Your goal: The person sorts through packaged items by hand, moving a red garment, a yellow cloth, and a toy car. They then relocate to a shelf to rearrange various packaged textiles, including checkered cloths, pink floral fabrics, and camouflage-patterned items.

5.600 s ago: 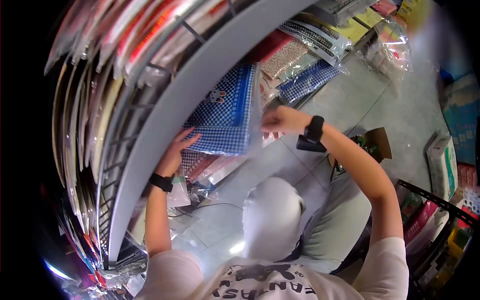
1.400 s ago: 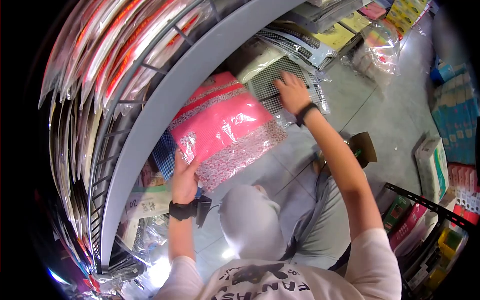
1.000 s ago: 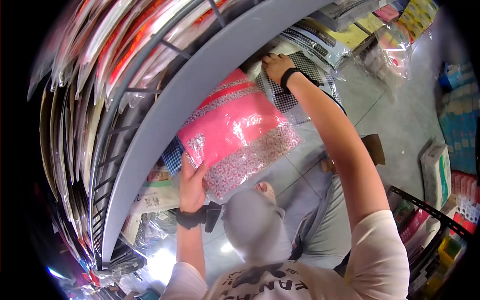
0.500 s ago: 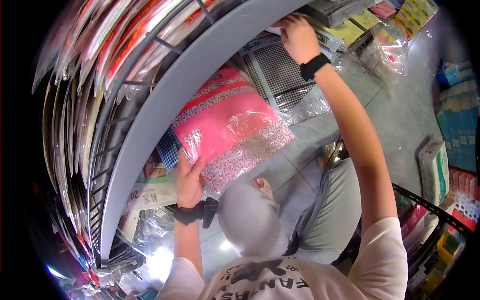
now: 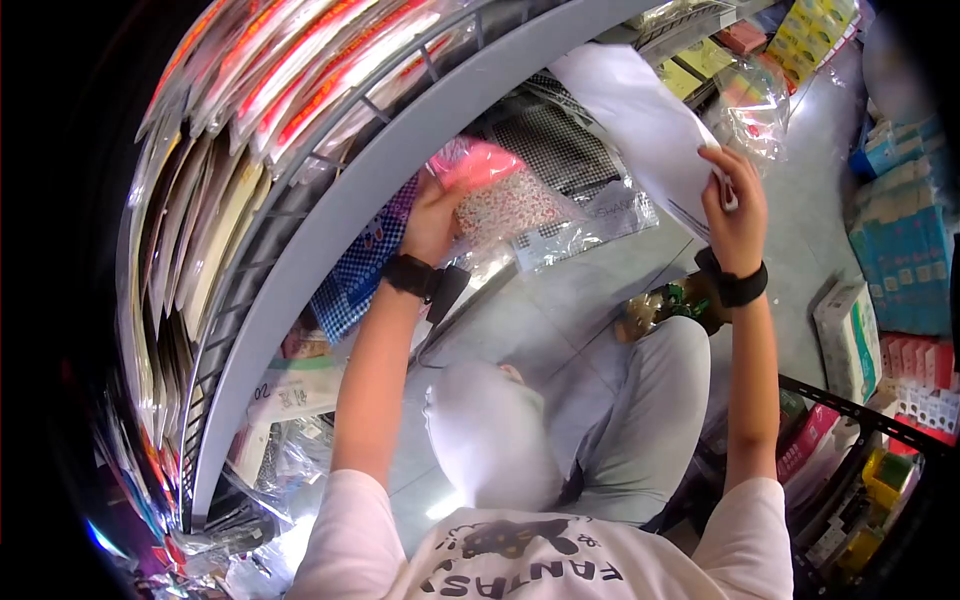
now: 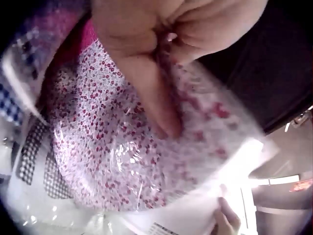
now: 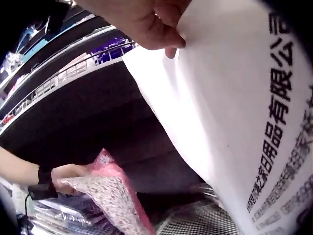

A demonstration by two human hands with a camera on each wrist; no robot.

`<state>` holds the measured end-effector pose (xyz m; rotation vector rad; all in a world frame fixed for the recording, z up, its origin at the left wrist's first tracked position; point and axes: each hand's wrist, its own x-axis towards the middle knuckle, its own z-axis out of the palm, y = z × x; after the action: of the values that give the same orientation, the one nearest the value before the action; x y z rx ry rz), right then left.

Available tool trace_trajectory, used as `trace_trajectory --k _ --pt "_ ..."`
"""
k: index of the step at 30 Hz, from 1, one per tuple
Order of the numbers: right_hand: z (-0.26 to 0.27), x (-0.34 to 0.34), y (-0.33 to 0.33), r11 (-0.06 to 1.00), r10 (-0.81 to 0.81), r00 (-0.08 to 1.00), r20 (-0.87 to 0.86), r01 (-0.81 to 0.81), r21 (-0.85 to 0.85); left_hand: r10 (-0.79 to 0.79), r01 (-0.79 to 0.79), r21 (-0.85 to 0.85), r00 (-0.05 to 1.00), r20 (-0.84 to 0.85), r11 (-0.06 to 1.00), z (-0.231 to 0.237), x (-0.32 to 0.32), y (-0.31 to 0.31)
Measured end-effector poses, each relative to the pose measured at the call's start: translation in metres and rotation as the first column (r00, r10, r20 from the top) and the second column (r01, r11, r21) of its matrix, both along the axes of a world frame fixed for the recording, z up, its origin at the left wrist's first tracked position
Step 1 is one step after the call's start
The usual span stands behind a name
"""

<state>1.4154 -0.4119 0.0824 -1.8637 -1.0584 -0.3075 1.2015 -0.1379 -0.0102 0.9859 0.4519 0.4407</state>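
My left hand (image 5: 432, 225) grips a pink package (image 5: 500, 185) of folded cloth in clear plastic, its lower band patterned with small red flowers. In the left wrist view the thumb lies across the flowered part (image 6: 107, 161), and the package bends under it. My right hand (image 5: 738, 215) pinches the edge of a large white sheet (image 5: 630, 120), raised over the low shelf. Black printed characters run down the sheet (image 7: 220, 98) in the right wrist view. Beneath both lies a black-and-white checked package (image 5: 560, 150); a blue checked one (image 5: 355, 270) is by my left wrist.
A grey shelf edge (image 5: 300, 200) curves close over the left arm, with upright plastic-wrapped packets (image 5: 190, 230) above it. A clear bag (image 5: 750, 105) lies on the floor at the upper right. An open carton (image 5: 665, 305) stands beside the right knee.
My right hand has gone from reaching into the shelf to holding the white sheet, drawn out rightward. The left hand has lifted the pink package up and right, tilting and bending it. Earlier, blue checked cloth lay uppermost.
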Motion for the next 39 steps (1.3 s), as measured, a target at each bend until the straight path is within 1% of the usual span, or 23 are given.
trace_trajectory --k 1,4,7,9,12,13,15,16,17,18,20,22,23,26,28,30,31,33,34,36,37,38,39 --pt "0.001 -0.004 -0.006 1.000 -0.014 0.999 0.051 0.015 -0.023 -0.072 0.088 0.077 0.980 -0.184 0.993 0.000 -0.001 0.000" --pt "0.000 -0.016 -0.016 0.999 0.020 0.975 0.219 -0.013 -0.033 0.047 -0.014 0.143 0.973 -0.225 0.990 -0.010 -0.012 -0.009" --pt "-0.003 -0.031 -0.019 0.990 0.126 0.957 0.262 -0.105 -0.094 0.174 0.008 0.475 0.925 -0.338 0.880 -0.019 -0.035 -0.005" --pt "-0.011 -0.041 -0.016 0.974 0.209 0.941 0.265 -0.175 -0.144 0.244 -0.005 0.540 0.896 -0.372 0.842 0.015 -0.035 -0.028" --pt "-0.024 -0.060 -0.010 0.919 0.377 0.889 0.259 -0.326 -0.220 0.547 0.021 0.926 0.802 -0.240 0.376 0.028 -0.037 -0.041" --pt "-0.026 -0.068 -0.008 0.910 0.402 0.872 0.279 -0.348 -0.223 0.605 0.047 0.914 0.735 -0.304 0.403 0.041 -0.043 -0.054" --pt "-0.029 -0.082 -0.003 0.890 0.452 0.831 0.323 -0.397 -0.226 0.406 -0.055 0.641 0.813 -0.416 0.766 0.056 -0.061 -0.072" --pt "-0.029 -0.088 -0.003 0.882 0.469 0.820 0.329 -0.415 -0.224 0.295 -0.084 0.446 0.855 -0.427 0.891 0.061 -0.070 -0.081" --pt "-0.030 -0.093 -0.003 0.872 0.488 0.806 0.335 -0.435 -0.223 0.209 -0.072 0.327 0.890 -0.405 0.942 0.060 -0.080 -0.083" --pt "-0.030 -0.099 -0.002 0.862 0.507 0.791 0.342 -0.457 -0.219 0.128 -0.053 0.202 0.917 -0.379 0.978 0.062 -0.088 -0.086" --pt "-0.028 -0.110 0.000 0.820 0.569 0.720 0.397 -0.530 -0.216 0.099 -0.125 -0.121 0.975 -0.196 0.985 0.077 -0.100 -0.096" --pt "-0.026 -0.120 0.004 0.788 0.608 0.677 0.414 -0.576 -0.216 0.018 -0.074 -0.225 0.970 -0.242 0.971 0.088 -0.120 -0.094" --pt "-0.021 -0.123 0.009 0.769 0.631 0.667 0.396 -0.606 -0.204 0.050 -0.074 -0.094 0.969 -0.240 0.993 0.083 -0.125 -0.093" --pt "-0.016 -0.125 0.023 0.728 0.673 0.595 0.439 -0.636 -0.255 0.208 -0.209 0.009 0.966 -0.155 0.978 0.092 -0.143 -0.098" --pt "-0.013 -0.133 0.035 0.665 0.733 0.545 0.408 -0.699 -0.263 0.394 -0.378 0.176 0.916 -0.071 0.909 0.104 -0.158 -0.103" --pt "-0.013 -0.136 0.039 0.634 0.765 0.531 0.365 -0.720 -0.282 0.590 -0.547 0.266 0.799 -0.117 0.794 0.117 -0.183 -0.103" --pt "-0.013 -0.136 0.040 0.635 0.768 0.541 0.342 -0.715 -0.294 0.676 -0.666 0.118 0.730 -0.097 0.736 0.094 -0.212 -0.092" --pt "-0.015 -0.134 0.042 0.643 0.764 0.565 0.310 -0.702 -0.305 0.840 -0.839 0.049 0.543 0.008 0.542 0.101 -0.242 -0.087" --pt "-0.018 -0.131 0.041 0.656 0.755 0.584 0.299 -0.689 -0.309 0.863 -0.866 0.084 0.500 0.077 0.494 0.080 -0.275 -0.073" --pt "-0.027 -0.123 0.039 0.693 0.720 0.643 0.259 -0.650 -0.313 0.942 -0.925 0.245 0.321 0.094 0.291 0.051 -0.315 -0.057" --pt "-0.033 -0.119 0.039 0.714 0.697 0.679 0.230 -0.627 -0.311 0.968 -0.954 0.216 0.233 0.088 0.210 0.046 -0.318 -0.058" --pt "-0.040 -0.116 0.039 0.734 0.672 0.714 0.198 -0.604 -0.311 0.975 -0.940 0.294 0.205 0.084 0.173 0.022 -0.336 -0.050" --pt "-0.049 -0.111 0.039 0.758 0.620 0.780 0.084 -0.568 -0.320 0.993 -0.946 0.303 0.115 -0.018 0.114 0.006 -0.347 -0.048"
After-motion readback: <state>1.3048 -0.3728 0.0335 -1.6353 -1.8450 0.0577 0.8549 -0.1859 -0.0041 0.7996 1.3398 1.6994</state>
